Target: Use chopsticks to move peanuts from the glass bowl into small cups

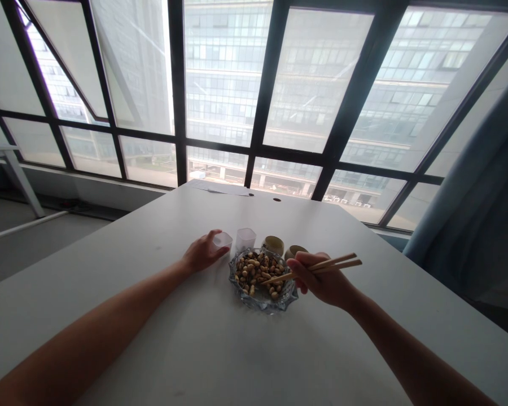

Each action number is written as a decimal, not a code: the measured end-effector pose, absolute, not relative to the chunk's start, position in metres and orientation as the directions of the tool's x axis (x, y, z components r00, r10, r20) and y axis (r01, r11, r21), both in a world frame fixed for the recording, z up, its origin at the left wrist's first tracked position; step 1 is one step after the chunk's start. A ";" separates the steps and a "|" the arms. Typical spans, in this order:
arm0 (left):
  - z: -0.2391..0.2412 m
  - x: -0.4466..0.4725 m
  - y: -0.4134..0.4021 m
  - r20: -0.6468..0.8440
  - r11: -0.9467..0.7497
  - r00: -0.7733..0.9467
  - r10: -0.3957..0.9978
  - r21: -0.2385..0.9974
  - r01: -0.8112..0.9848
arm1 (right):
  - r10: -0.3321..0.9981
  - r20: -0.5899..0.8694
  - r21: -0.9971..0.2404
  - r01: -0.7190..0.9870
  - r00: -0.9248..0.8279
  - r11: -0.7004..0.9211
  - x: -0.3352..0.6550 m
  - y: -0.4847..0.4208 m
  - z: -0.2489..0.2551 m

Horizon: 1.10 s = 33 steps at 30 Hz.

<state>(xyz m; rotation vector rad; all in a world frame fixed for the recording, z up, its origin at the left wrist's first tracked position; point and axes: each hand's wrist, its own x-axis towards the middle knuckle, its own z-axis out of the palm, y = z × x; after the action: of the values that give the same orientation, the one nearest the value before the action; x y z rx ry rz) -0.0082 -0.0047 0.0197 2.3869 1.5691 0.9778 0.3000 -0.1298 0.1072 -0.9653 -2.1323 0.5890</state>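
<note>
A glass bowl (pixel 263 300) full of peanuts (pixel 256 269) stands in the middle of the white table (pixel 203 344). My right hand (pixel 324 280) is closed round a pair of wooden chopsticks (pixel 322 265), whose tips reach down among the peanuts. My left hand (pixel 203 252) is wrapped round a small clear plastic cup (pixel 223 241) just left of the bowl. A second clear cup (pixel 245 239) stands behind the bowl. Two small brownish ceramic cups (pixel 274 245) (pixel 295 251) sit to its right, the nearer one partly hidden by my right hand.
The table's far edge (pixel 237 190) lies near a wall of large windows with dark frames (pixel 178 113); a sheet of paper lies there. A bluish curtain (pixel 478 214) hangs at the right. A white stand leg (pixel 21 180) is on the floor at the left.
</note>
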 end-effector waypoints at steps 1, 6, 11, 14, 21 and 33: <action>0.019 -0.008 -0.005 0.447 -0.457 0.255 0.857 0.432 0.778 | 0.784 0.420 -0.646 0.457 -0.457 0.612 0.301 -0.129 0.107; 0.019 -0.009 -0.004 0.452 -0.470 0.266 0.851 0.433 0.769 | 0.808 0.425 -0.666 0.464 -0.407 0.584 0.302 -0.130 0.111; 0.021 -0.008 -0.005 0.442 -0.461 0.263 0.858 0.433 0.775 | 0.877 0.390 -0.784 0.399 -0.279 0.476 0.299 -0.130 0.114; 0.021 -0.008 -0.006 0.443 -0.462 0.263 0.857 0.436 0.772 | 0.924 0.372 -0.876 0.295 -0.089 0.381 0.300 -0.123 0.113; 0.021 -0.009 -0.004 0.453 -0.476 0.270 0.849 0.437 0.763 | 0.930 0.273 -0.957 -0.031 0.247 0.289 0.319 -0.098 0.106; 0.021 -0.009 -0.006 0.450 -0.478 0.273 0.850 0.441 0.760 | 0.909 0.323 -0.937 -0.048 0.264 0.347 0.334 -0.088 0.099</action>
<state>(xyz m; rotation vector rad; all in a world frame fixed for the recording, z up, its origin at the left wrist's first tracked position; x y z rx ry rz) -0.0091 -0.0058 0.0211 2.3930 1.5246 0.9855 0.3343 -0.0884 0.0985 -1.0001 -1.1012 0.8184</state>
